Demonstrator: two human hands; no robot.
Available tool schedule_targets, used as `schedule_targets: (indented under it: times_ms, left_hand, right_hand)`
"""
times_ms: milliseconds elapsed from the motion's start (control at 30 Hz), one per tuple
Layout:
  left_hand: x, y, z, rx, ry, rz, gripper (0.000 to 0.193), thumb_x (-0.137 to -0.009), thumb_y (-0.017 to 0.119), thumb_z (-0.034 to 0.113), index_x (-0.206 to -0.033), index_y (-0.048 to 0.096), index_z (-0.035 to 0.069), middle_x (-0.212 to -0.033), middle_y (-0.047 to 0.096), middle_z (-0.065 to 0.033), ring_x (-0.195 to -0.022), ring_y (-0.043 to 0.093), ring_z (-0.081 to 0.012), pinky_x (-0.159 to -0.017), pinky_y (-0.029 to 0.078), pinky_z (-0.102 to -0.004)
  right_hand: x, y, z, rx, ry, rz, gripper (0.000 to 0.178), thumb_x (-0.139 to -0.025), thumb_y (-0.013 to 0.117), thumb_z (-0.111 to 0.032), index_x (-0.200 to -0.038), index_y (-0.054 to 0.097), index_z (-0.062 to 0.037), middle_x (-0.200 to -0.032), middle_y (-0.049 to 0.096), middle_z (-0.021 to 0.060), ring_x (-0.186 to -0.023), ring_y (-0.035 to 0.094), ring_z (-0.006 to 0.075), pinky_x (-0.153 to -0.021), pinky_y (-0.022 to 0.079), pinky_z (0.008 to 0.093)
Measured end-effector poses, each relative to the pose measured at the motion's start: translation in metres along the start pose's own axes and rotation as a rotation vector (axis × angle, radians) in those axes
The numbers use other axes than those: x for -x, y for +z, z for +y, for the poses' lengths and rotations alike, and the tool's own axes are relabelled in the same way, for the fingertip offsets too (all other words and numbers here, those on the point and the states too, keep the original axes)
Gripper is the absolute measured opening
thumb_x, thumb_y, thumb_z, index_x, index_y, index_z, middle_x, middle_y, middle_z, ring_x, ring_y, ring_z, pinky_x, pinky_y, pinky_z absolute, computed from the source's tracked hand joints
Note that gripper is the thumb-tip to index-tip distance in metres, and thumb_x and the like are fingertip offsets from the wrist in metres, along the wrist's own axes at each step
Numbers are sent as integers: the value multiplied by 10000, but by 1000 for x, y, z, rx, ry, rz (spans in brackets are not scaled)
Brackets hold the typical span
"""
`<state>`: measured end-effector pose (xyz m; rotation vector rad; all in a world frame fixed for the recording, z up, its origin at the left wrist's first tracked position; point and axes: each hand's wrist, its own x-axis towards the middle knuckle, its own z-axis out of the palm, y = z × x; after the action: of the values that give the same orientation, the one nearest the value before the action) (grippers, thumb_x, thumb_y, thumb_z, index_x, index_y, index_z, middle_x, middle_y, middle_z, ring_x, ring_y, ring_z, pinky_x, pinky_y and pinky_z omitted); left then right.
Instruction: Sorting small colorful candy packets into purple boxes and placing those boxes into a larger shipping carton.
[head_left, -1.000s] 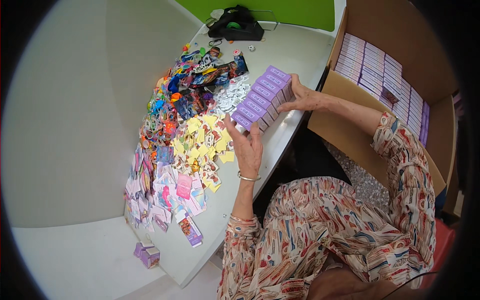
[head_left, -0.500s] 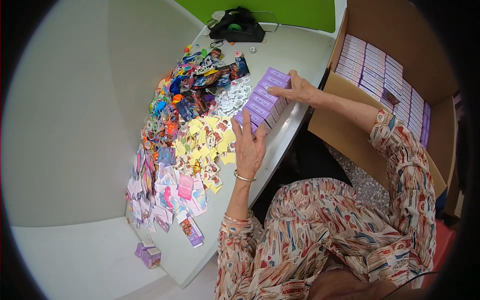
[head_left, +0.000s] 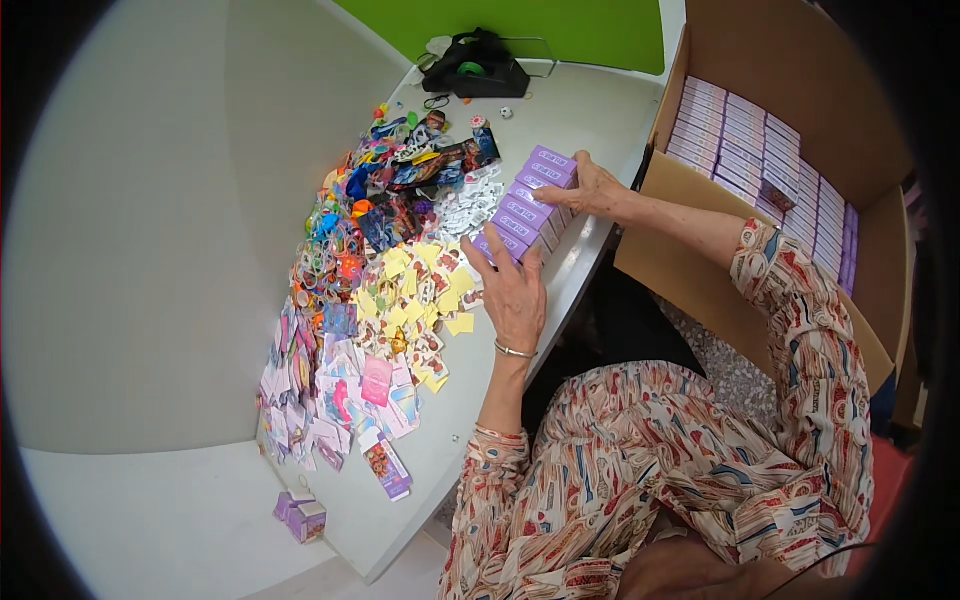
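A short row of small purple boxes (head_left: 526, 205) lies along the near edge of the table. At its far end my right hand (head_left: 594, 190) grips the row, with the thumb across the box tops and the fingers at the outer end. My left hand (head_left: 514, 303), a bangle at its wrist, holds the near end with spread fingers bent over the last box. Parts of the boxes under both hands are hidden. Beside the row lie small white printed packets (head_left: 470, 208) and a heap of yellow and picture cards (head_left: 415, 295).
Colourful small toys (head_left: 340, 225) pile along the wall side. Pink and lilac cards (head_left: 300, 375), an opened carton (head_left: 387, 468) and a purple box (head_left: 302, 517) lie nearer. A black tape dispenser (head_left: 490, 82) stands at the back. Rightward, a large cardboard box (head_left: 690, 215) holds many small boxes.
My left hand and wrist have shifted a little right, and the row of boxes looks slightly more pressed together. My right hand keeps its hold at the far end. The whole view has tilted slightly.
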<state>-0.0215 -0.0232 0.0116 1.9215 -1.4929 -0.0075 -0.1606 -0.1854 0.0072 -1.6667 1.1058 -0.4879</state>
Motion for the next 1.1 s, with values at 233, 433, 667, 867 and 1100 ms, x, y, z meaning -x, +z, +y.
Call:
schedule_targets:
  times_ms: [233, 433, 667, 867, 1100]
  left_hand:
    - [0, -1, -6, 31, 78, -19, 658, -907, 602, 246, -1439, 283, 27, -1428, 152, -409, -1199, 395, -578, -896, 456, -506]
    - [-27, -22, -3, -304, 243, -12, 649, -886, 613, 383, -1408, 379, 76, -1449, 232, -319, -1303, 266, -522, -1008, 301, -592]
    - [-57, -1, -6, -276, 289, -214, 667, -915, 464, 552, -1455, 335, 182, -1495, 299, -166, -1300, 332, -455, -945, 323, -611]
    - [-58, 7, 3, -379, 250, -311, 640, -914, 471, 531, -1450, 326, 211, -1484, 335, -124, -1224, 424, -425, -860, 361, -619]
    - [-61, 6, 7, -363, 249, -334, 640, -908, 481, 530, -1425, 363, 172, -1444, 373, -139, -1156, 467, -394, -822, 373, -606]
  right_hand:
    - [-6, 3, 6, -22, -44, 42, 1052, -657, 718, -661, -1299, 339, 82, -1170, 549, 268, -1104, 569, 314, -916, 467, 347]
    - [-1, 1, 1, 40, -26, 47, 1051, -640, 721, -675, -1280, 368, 81, -1082, 581, 237, -993, 602, 272, -837, 489, 336]
    - [-1, -1, 2, -14, -31, 11, 1054, -628, 714, -687, -1261, 379, 85, -1058, 587, 245, -1008, 593, 307, -855, 475, 351]
    - [0, -6, -2, 27, -1, -35, 1082, -614, 694, -724, -1274, 380, 74, -1135, 575, 267, -1088, 577, 349, -915, 461, 376]
    - [-3, -9, 1, 13, 9, -58, 1056, -617, 689, -732, -1261, 399, 53, -1140, 572, 270, -1095, 573, 352, -918, 458, 375]
